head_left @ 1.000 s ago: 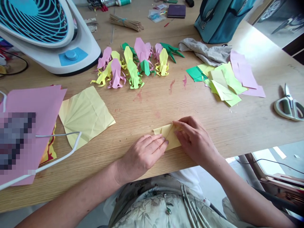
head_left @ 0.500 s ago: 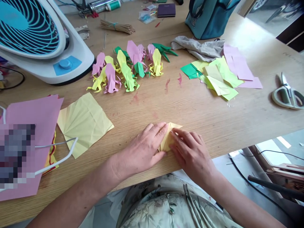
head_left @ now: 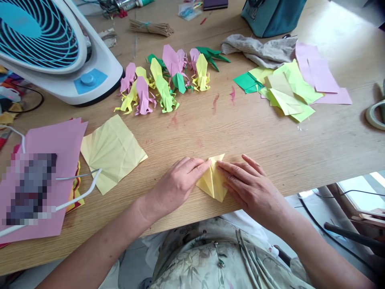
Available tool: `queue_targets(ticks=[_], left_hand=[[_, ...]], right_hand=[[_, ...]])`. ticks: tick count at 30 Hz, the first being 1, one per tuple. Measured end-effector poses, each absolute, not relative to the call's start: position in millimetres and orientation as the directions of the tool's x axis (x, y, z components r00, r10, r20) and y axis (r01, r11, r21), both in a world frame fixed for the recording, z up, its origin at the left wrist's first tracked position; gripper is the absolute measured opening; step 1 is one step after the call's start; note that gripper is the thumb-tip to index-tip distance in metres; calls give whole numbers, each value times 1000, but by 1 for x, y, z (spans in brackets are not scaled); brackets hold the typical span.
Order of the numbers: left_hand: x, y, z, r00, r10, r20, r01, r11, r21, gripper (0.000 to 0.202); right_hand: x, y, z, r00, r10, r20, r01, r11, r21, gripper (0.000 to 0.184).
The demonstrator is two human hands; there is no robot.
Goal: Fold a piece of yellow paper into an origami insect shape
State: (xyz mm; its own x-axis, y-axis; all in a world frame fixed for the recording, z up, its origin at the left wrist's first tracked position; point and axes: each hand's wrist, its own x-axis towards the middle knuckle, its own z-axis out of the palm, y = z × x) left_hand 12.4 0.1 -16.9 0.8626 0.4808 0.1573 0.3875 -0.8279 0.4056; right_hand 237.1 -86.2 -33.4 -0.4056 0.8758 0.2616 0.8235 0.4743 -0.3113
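A small folded yellow origami paper (head_left: 213, 182) lies on the table in front of me, with creases running to its upper tip. My left hand (head_left: 180, 178) is closed, its fingers together and their tips on the paper's upper left edge. From the other side, my right hand (head_left: 246, 178) rests its fingertips on the right edge; its fingers are stretched out and somewhat spread. The paper's outer edges are partly hidden under both hands. To the left lies a larger creased yellow sheet (head_left: 112, 154), unfolded.
Several folded paper figures (head_left: 164, 86) stand beyond my hands. Loose coloured sheets (head_left: 288, 94) and a grey cloth (head_left: 258, 48) lie to their right. A fan (head_left: 99, 76) stands at the left, above pink sheets (head_left: 57, 140). Scissors (head_left: 375, 114) are at the right edge.
The folded yellow paper now shows more of its front, its lower point uncovered. My hands have moved slightly apart, and the right fingers are straighter. The view has shifted a little.
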Motion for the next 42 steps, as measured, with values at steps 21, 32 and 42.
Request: queue_targets(ticks=[21,32,42], left_hand=[[2,10,-32,916,315,248,252,-933,255,51],[-8,-2,-30,927,372,39,362,-919,158,69],[-5,-1,-32,942,335,-12,333,-929,163,87]], right_hand=[[240,-85,-35,-390,883,261,813,463,-352,34],[239,-86,-33,-381,894,234,834,442,-330,31],[239,-87,-33,-390,888,242,831,453,-323,33]])
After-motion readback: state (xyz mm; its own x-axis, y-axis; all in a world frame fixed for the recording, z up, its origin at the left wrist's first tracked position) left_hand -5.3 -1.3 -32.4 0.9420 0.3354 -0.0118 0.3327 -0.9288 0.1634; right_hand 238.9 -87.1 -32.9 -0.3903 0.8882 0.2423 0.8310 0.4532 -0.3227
